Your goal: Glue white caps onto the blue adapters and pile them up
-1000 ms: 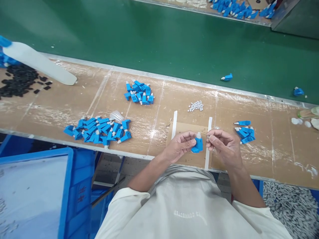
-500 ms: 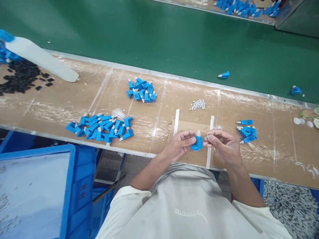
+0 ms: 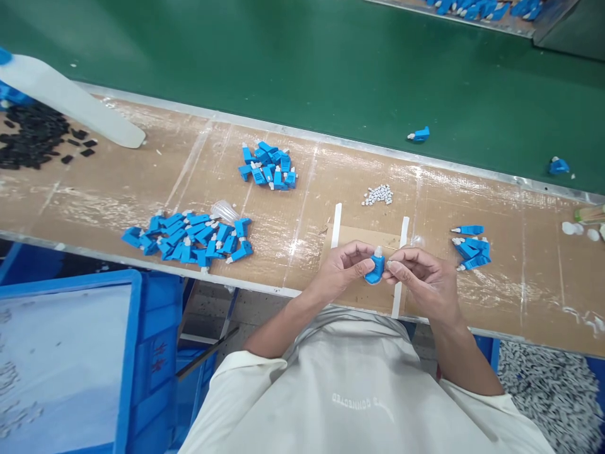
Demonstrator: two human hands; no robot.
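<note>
Between the thumb and fingers of my left hand (image 3: 347, 268) is a blue plastic part (image 3: 376, 270), its white tip pointing away from me. My right hand (image 3: 420, 274) is pinched close to the right side of that part; a tiny pale piece (image 3: 389, 264) shows at its fingertips, mostly covered. Both hands are over a cardboard sheet (image 3: 363, 295) edged by two white tape strips. Beyond them lies a small heap of grey-white pieces (image 3: 378, 195). Several blue parts (image 3: 471, 249) with white tips rest to the right of my right hand.
Blue parts form a large pile (image 3: 189, 238) and a smaller pile (image 3: 269, 166) at left, with clear plastic (image 3: 224, 211) nearby. Black pieces (image 3: 35, 135) and a white paddle-like object (image 3: 80, 104) lie farther left. A green belt (image 3: 283, 69) runs behind; a blue crate (image 3: 135, 353) stands below left.
The blue part has been turned a little in my left hand, and my right fingertips are slightly closer to it. The whole view has shifted slightly.
</note>
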